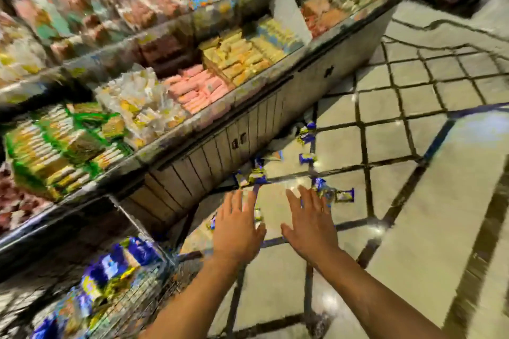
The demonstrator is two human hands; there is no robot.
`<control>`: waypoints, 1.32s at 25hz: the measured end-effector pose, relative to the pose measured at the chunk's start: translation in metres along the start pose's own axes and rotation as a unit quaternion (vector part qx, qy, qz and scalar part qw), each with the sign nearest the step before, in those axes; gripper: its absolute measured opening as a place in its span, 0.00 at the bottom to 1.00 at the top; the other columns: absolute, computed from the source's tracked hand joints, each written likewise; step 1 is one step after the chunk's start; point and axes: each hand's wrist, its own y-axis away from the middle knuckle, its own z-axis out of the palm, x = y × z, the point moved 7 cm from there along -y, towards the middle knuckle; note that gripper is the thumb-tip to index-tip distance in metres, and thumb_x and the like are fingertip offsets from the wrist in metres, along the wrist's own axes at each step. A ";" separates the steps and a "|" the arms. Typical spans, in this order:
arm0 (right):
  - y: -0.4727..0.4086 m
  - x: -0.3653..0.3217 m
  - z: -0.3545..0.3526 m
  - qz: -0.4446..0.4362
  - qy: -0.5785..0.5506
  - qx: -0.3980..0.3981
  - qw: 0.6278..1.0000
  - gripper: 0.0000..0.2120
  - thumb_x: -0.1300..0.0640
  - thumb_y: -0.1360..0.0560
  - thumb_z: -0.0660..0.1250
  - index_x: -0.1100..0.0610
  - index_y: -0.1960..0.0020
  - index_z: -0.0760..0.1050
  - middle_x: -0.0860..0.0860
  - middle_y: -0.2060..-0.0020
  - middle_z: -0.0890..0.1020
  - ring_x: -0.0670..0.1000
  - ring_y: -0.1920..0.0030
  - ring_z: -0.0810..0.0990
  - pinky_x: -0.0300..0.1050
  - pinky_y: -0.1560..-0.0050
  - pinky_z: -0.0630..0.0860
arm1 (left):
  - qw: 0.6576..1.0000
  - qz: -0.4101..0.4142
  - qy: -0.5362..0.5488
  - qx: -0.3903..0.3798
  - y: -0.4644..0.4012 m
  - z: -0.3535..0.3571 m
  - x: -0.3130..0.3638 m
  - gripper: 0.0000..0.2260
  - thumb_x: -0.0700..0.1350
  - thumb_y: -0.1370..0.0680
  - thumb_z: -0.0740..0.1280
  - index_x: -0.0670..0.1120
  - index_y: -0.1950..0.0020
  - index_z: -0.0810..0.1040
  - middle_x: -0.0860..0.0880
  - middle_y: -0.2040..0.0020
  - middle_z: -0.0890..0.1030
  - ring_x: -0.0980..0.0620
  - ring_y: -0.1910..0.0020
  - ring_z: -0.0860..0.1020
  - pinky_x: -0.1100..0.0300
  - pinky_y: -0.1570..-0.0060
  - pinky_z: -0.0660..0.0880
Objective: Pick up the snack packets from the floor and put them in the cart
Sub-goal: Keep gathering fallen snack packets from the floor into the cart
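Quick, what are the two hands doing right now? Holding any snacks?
Left hand: open, fingers spread, holding nothing.
Right hand: open, fingers spread, holding nothing.
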 end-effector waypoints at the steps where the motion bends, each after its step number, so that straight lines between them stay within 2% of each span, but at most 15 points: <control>1: 0.006 0.036 -0.002 0.014 -0.003 -0.002 1.000 0.38 0.40 0.23 0.62 0.49 0.20 0.48 0.54 0.21 0.52 0.58 0.22 0.51 0.58 0.24 0.53 | 1.000 0.009 -0.003 -0.010 -0.005 0.010 0.033 0.36 0.60 0.21 0.58 0.51 0.19 0.47 0.46 0.19 0.51 0.42 0.20 0.48 0.48 0.24 0.53; 5: 0.029 0.168 -0.022 0.072 -0.013 0.015 0.997 0.39 0.39 0.25 0.63 0.50 0.21 0.51 0.55 0.21 0.54 0.59 0.23 0.54 0.60 0.24 0.52 | 0.998 0.050 -0.014 -0.046 -0.030 0.036 0.144 0.36 0.60 0.21 0.59 0.52 0.19 0.46 0.46 0.19 0.51 0.42 0.20 0.48 0.47 0.24 0.53; 8: 0.027 0.237 -0.037 0.103 -0.010 0.011 0.995 0.39 0.39 0.24 0.62 0.50 0.20 0.49 0.55 0.21 0.52 0.58 0.22 0.51 0.59 0.24 0.49 | 0.996 0.068 -0.022 -0.046 -0.063 0.030 0.199 0.35 0.61 0.21 0.59 0.51 0.19 0.47 0.45 0.19 0.51 0.42 0.20 0.48 0.47 0.23 0.52; 12: -0.002 0.285 -0.049 0.094 -0.011 0.012 0.995 0.38 0.39 0.24 0.61 0.50 0.21 0.50 0.55 0.21 0.53 0.59 0.22 0.51 0.59 0.24 0.50 | 0.997 0.072 -0.017 -0.037 -0.114 0.030 0.248 0.35 0.61 0.20 0.58 0.51 0.19 0.47 0.44 0.19 0.51 0.41 0.20 0.48 0.46 0.24 0.54; 17: -0.048 0.352 -0.060 0.101 0.006 0.006 0.995 0.38 0.40 0.26 0.64 0.51 0.22 0.56 0.56 0.23 0.58 0.59 0.24 0.57 0.57 0.25 0.56 | 0.997 0.058 0.011 -0.050 -0.181 0.060 0.299 0.35 0.61 0.22 0.61 0.50 0.20 0.52 0.44 0.21 0.57 0.41 0.22 0.53 0.47 0.26 0.58; 21: -0.079 0.406 -0.076 0.097 0.008 -0.002 0.995 0.38 0.42 0.25 0.64 0.51 0.21 0.53 0.56 0.22 0.56 0.59 0.23 0.54 0.56 0.24 0.53 | 0.997 0.039 0.024 -0.057 -0.216 0.067 0.329 0.34 0.60 0.22 0.61 0.50 0.20 0.53 0.45 0.21 0.57 0.42 0.22 0.53 0.48 0.27 0.58; 27: -0.144 0.464 -0.082 0.021 -0.010 -0.011 1.000 0.38 0.42 0.24 0.63 0.51 0.21 0.51 0.57 0.22 0.53 0.59 0.22 0.52 0.56 0.23 0.50 | 0.998 -0.028 0.015 -0.057 -0.274 0.072 0.364 0.37 0.62 0.22 0.62 0.51 0.19 0.51 0.44 0.20 0.56 0.42 0.21 0.53 0.46 0.25 0.58; 33: -0.185 0.526 -0.072 -0.109 -0.036 -0.050 0.992 0.37 0.44 0.24 0.63 0.52 0.21 0.52 0.57 0.22 0.55 0.59 0.23 0.53 0.57 0.23 0.51 | 0.990 -0.127 0.023 -0.064 -0.283 0.102 0.446 0.37 0.63 0.22 0.60 0.52 0.19 0.49 0.45 0.19 0.55 0.42 0.21 0.52 0.46 0.25 0.58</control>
